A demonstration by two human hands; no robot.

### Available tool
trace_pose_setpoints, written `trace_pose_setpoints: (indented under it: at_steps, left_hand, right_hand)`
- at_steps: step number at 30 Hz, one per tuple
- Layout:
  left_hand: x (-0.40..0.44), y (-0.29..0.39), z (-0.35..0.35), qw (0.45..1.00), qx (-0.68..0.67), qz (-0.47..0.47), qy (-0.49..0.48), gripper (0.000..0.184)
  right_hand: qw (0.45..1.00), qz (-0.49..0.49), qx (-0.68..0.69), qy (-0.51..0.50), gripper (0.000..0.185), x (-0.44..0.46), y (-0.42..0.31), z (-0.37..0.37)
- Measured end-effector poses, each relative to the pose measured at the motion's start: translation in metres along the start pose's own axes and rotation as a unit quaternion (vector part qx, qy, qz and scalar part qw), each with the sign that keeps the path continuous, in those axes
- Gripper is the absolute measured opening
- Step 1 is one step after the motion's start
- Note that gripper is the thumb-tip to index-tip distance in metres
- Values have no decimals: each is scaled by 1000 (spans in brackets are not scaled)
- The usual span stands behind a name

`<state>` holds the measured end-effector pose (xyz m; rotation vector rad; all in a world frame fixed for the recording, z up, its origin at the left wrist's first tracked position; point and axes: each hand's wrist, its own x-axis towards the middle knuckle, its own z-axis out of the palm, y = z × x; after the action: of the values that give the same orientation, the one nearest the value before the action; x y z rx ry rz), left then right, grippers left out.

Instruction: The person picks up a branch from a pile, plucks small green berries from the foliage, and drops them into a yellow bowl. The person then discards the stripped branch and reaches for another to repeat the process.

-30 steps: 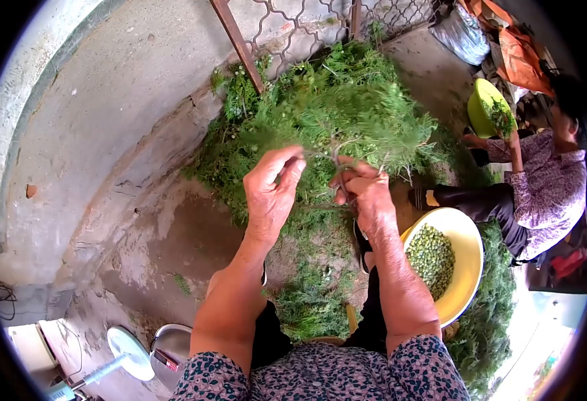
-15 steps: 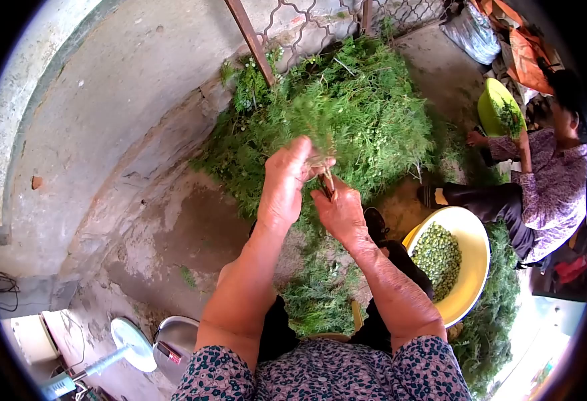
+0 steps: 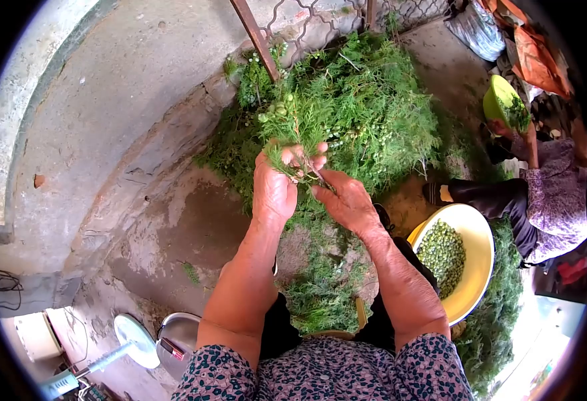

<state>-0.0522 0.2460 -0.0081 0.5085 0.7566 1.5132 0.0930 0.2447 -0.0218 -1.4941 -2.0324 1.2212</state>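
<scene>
A green evergreen sprig (image 3: pixel 287 120) with round pale-green berries near its tip is held up between my hands. My left hand (image 3: pixel 275 184) is turned palm up, its fingers curled round the leafy part from behind. Lower down, my right hand (image 3: pixel 348 200) pinches the brown stem between thumb and fingers. Just beyond both hands lies a big heap of cut evergreen branches (image 3: pixel 380 113), some bearing berries. To the right of my right forearm, a yellow basin (image 3: pixel 479 257) contains many loose green berries (image 3: pixel 440 257).
At right sits another person (image 3: pixel 554 194), hands at a lime-green basin (image 3: pixel 493 100) with greenery. A concrete wall (image 3: pixel 126 87) curves along the left. A metal lattice (image 3: pixel 313 27) stands behind the heap. Lower left are a pale-blue fan (image 3: pixel 136 341) and a metal bowl (image 3: pixel 180 327).
The sprig, blurred before, now shows sharply and leans left, its berries visible. My left fingers have moved down and opened out around it. The other person's hands and lime-green basin have shifted slightly.
</scene>
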Motion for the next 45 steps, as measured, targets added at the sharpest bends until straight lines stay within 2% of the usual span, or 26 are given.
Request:
trace_pose_setpoints:
  at_steps: [2,3,5,7,8,10,11,13,14,16,17,19,23,25,26,28,29,31,32,34,35,37,40,41,45]
  left_hand:
    - [-1,1,3,999,7,-29,33,18]
    - [-2,3,4,999,8,-30,33,18]
    - [-2,6,6,997,-37,-67,-7,20]
    - [0,2,2,995,-63,-58,-44,20]
    - [1,0,2,992,-90,-49,-81,20]
    - [3,0,4,989,-94,-45,-102,23]
    - [5,-3,-2,990,-100,-44,-88,20]
    - [6,-3,-3,991,-106,-42,-73,18]
    - [4,-4,-1,996,-71,-15,-51,15]
    - [1,-1,5,999,-36,12,-27,13]
    - [0,0,8,999,-13,28,-30,12]
    - [-1,1,7,998,-7,37,-44,14]
    - [3,-2,6,1000,23,15,2,11]
    - [0,2,3,999,45,-1,3,10]
    - [-1,4,2,998,66,-17,4,9]
    - [-6,7,12,999,39,-17,16,9]
    - [-6,6,10,998,51,-17,23,8]
    - [-3,2,0,999,44,-23,16,10]
    - [-3,1,-2,999,44,-24,15,10]
    - [-5,2,4,998,52,-36,18,10]
    - [-7,4,9,995,74,-47,47,12]
    - [-8,3,16,992,92,-53,65,11]
    - [-8,1,17,988,117,-70,73,12]
    - [-9,0,17,987,127,-75,63,12]
    - [-13,0,29,980,171,-68,72,13]
  right_hand:
    - [1000,20,1,-11,44,-4,-9,-8]
    - [999,26,-41,3,39,-6,-15,-12]
    - [996,31,-82,17,34,-7,-14,-15]
    - [993,-62,-64,77,27,-4,-4,-16]
    - [993,-62,-64,77,27,-2,0,-14]
    - [992,-63,15,106,18,2,7,-9]
    - [992,-63,15,106,18,4,10,-5]
    - [981,-85,125,119,15,6,11,2]
    - [981,-85,124,118,15,5,10,2]
    - [967,15,251,24,15,3,5,1]
    - [967,13,252,23,15,3,4,0]
    - [960,17,275,-44,17,1,1,-4]
    - [968,43,236,-72,17,-3,-12,-7]
    - [985,47,130,-108,16,-4,-13,-7]
    - [985,48,130,-108,16,-5,-10,-6]
    - [993,-39,82,-80,16,-5,-1,-7]
    - [993,-39,81,-79,16,-5,1,-11]
    - [989,-65,131,21,19,0,0,-23]
    - [979,-2,192,72,19,0,-4,-30]
    - [929,-7,343,140,19,6,-2,-36]
    - [929,-5,343,141,19,6,-2,-37]
    - [883,-85,442,131,19,6,-3,-40]
    - [864,-56,492,92,20,3,-10,-35]
    - [861,-27,499,90,18,2,-13,-33]
    - [850,-17,517,102,14,2,-8,-27]
